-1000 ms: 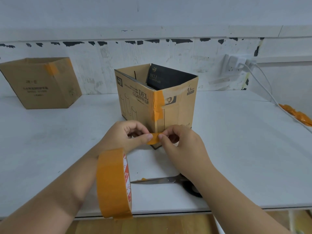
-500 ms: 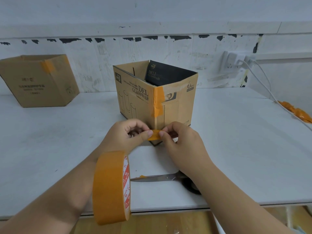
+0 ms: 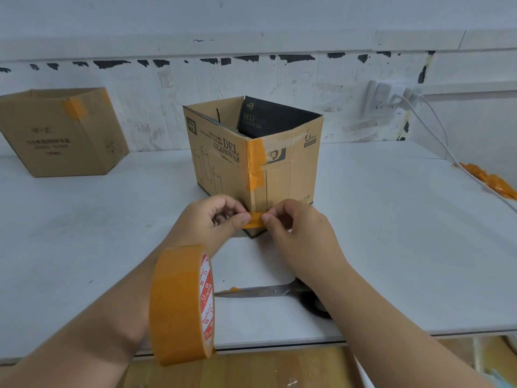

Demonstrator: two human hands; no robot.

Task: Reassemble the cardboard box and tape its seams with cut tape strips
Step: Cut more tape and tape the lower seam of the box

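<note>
Left hand (image 3: 212, 219) and right hand (image 3: 296, 228) are pinching a tape strip (image 3: 253, 219) at the box (image 3: 223, 163) corner's lower seam; pressing it flat likely comes next.

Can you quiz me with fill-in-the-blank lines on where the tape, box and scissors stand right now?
1. Both hands, left hand and right hand, pinch a short ____ tape strip at the near corner of the box.
2. The tape roll hangs around the left ____.
3. The scissors lie on the table, their handles partly hidden under the ____ forearm.
4. The box's top is ____.

Missing words: orange; wrist; right; open
</note>
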